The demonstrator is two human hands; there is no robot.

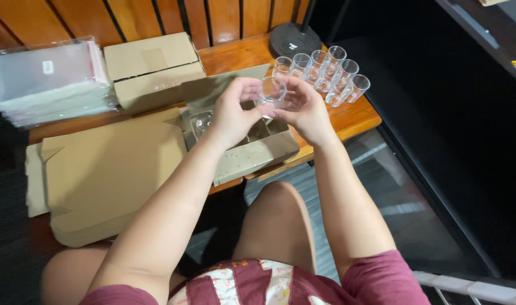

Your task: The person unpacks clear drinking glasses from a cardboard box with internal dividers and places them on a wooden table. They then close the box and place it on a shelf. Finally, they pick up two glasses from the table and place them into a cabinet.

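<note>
Both my hands meet above an open cardboard box (pixel 252 155) and hold one small clear glass (pixel 272 93) between them. My left hand (pixel 234 113) grips it from the left, my right hand (pixel 304 107) from the right. The box has cardboard dividers inside, and another clear glass (pixel 202 121) shows in its far left compartment. Several more clear glasses (pixel 331 73) stand in a cluster on the wooden table (pixel 357 116), just beyond my right hand.
A stack of flattened cardboard boxes (pixel 105 175) lies at the left. A closed cardboard box (pixel 153 68) and a pile of clear plastic bags (pixel 46 79) sit at the back left. A round black base (pixel 294 39) stands at the back. The table's right edge drops to the floor.
</note>
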